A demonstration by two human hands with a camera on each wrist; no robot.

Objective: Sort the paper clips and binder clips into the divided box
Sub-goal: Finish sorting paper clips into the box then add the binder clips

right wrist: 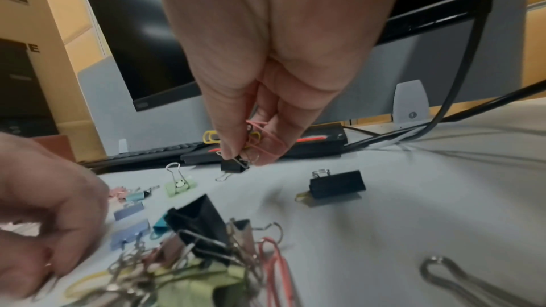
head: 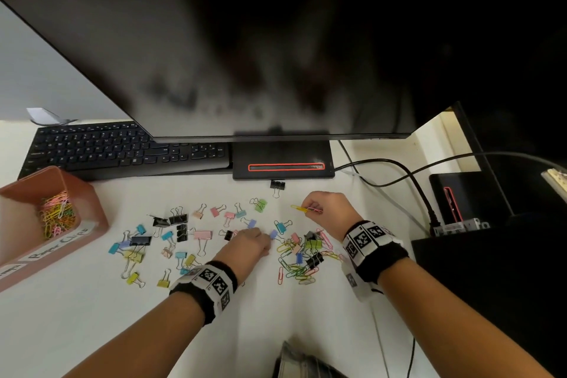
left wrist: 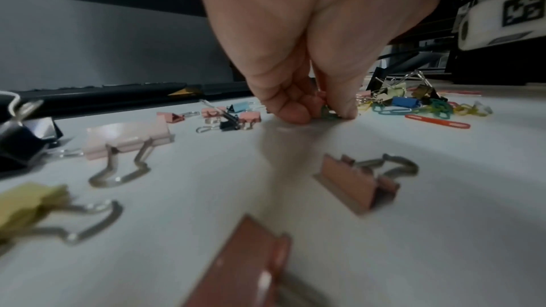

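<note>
Paper clips point(head: 306, 209) pinched in right hand point(head: 325, 209); left hand point(left wrist: 295, 102) pinching a green clip point(left wrist: 326, 111) off desk. Gathering step. Next: carry to divided box point(head: 89, 209).

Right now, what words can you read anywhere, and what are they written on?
"Paper Clips": white label on the pink box.
Second label on that box: cut off, unreadable.
"E": end of a word on the cardboard box, rest hidden.
Keyboard keys: too small.
Wristband squares: patterns, not words.

Two hands point(head: 250, 244), one divided box point(head: 89, 212), roughly thirty binder clips point(head: 202, 235).
</note>
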